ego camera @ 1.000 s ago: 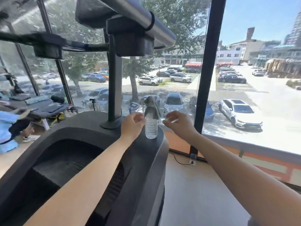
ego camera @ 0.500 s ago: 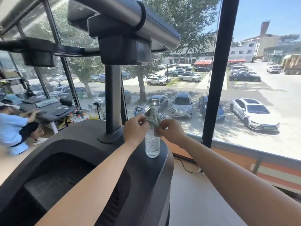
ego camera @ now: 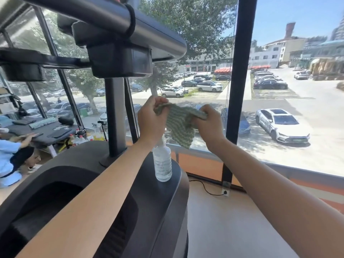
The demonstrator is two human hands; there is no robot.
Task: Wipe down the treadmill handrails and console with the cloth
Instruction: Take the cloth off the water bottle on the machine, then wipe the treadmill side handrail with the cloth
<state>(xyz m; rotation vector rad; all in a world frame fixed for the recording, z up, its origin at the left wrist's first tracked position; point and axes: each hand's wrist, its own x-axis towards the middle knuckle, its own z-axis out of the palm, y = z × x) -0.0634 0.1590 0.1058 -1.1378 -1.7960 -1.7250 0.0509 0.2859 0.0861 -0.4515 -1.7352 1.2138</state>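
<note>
A green-and-white striped cloth [ego camera: 179, 125] hangs spread in the air between my two hands, above a clear plastic bottle [ego camera: 162, 163]. My left hand [ego camera: 151, 119] pinches the cloth's upper left corner and my right hand [ego camera: 208, 123] grips its upper right edge. The bottle stands upright on the dark grey machine housing [ego camera: 141, 198]. A thick grey handrail [ego camera: 115, 19] runs overhead from upper left toward the centre, carried on a black upright post [ego camera: 115, 116]. No console face shows.
A black window frame post [ego camera: 240, 71] stands right of my hands, with a car park beyond the glass. A power cord and socket [ego camera: 225, 192] lie on the floor by the window. A person in light blue [ego camera: 11, 161] crouches at the far left near benches.
Both hands lifted the cloth off the top of the bottle and pulled it open between them. The view has moved closer to the machine and tilted up.
</note>
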